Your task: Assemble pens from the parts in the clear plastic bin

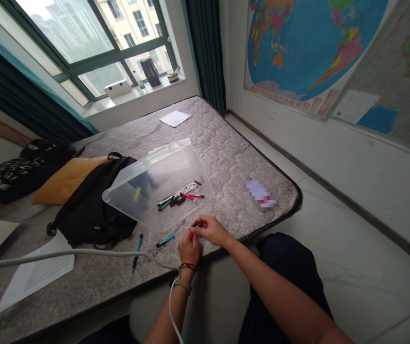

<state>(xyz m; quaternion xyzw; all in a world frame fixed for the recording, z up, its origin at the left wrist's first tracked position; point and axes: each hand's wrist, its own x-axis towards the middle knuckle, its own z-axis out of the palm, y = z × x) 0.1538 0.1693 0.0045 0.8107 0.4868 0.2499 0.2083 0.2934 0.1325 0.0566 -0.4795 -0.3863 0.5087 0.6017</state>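
My left hand (189,247) is closed near the mattress edge, with a small red pen piece (191,235) showing at its fingertips. Touching it from the right, my right hand (212,231) pinches a short dark pen piece (196,223). Fingers cover most of both pieces, so I cannot tell whether they are joined. Just beyond lies a translucent plastic box (126,179), tipped on its side. Black, red, blue and silvery pen parts (178,199) are heaped at its open side. A blue-and-black pen part (165,241) and a blue-and-black pen (138,251) lie left of my hands.
A black backpack (93,210) and a tan cushion (68,177) lie to the left. A white cable (100,253) runs across to my left wrist. Printed paper (40,270) is at lower left, white paper (175,118) at the back, and a blurred-out item (260,193) at right.
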